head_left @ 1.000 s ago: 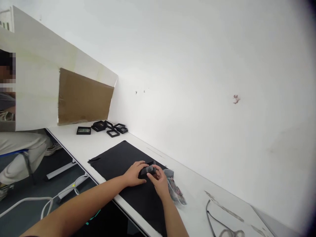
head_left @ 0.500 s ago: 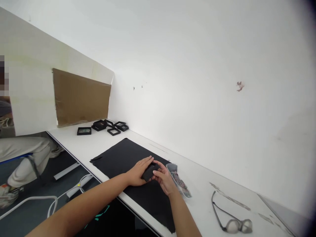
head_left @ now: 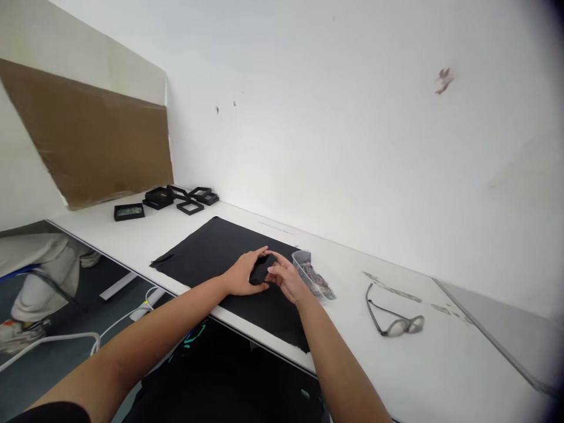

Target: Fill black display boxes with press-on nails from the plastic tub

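Observation:
Both my hands meet over a black mat on the white desk. My left hand and my right hand are closed around a small black box-like object, fingers pinching its edges. Just right of my right hand lies a clear plastic tray holding small dark and reddish parts.
A pair of glasses lies on the desk to the right. Several small black frames sit at the far left by a cardboard sheet. A grey flat panel lies far right. Another person's legs show at left.
The view has tilted down and swung right. My hands have stayed on the black object, turning it slightly and closing more tightly around it.

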Tool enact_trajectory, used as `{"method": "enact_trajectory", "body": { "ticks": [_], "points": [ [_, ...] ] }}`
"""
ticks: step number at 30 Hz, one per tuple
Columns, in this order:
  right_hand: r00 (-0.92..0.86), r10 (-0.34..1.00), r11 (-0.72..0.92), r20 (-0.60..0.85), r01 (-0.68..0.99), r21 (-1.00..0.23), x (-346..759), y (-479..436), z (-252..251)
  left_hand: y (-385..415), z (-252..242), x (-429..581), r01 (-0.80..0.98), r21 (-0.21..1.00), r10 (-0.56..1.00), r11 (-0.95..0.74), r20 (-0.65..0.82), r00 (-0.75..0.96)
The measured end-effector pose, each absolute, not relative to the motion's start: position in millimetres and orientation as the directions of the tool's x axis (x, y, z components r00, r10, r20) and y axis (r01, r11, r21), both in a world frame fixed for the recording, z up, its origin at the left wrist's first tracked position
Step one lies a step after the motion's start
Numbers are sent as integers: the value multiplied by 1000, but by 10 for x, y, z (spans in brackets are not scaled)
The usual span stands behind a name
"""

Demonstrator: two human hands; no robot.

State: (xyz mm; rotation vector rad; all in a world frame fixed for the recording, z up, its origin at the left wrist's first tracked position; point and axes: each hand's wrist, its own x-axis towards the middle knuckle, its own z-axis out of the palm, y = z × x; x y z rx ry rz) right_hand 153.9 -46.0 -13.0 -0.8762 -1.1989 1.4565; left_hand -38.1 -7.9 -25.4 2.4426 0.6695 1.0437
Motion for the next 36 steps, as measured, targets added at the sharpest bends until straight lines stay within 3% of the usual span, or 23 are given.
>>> {"method": "enact_trajectory", "body": {
  "ticks": [11, 22, 30, 36],
  "points": [
    [-139, 990, -15, 25, -280, -960, 1462, -469, -145, -43, -272, -302, 276, 553, 589, -786, 537, 604],
    [28, 995, 101, 97, -263, -959, 1230, -494, -139, -22, -260, -343, 194, 600, 581, -776, 560, 591],
    [-13, 990, 130, 138, -271, -954, 1326, -590, -6, -61, -220, -303, 138, 672, 605, -727, 533, 592],
    [-56, 983, 148, 172, -296, -944, 1388, -597, 24, -81, -171, -298, -26, 740, 572, -672, 541, 617]
  ]
}}
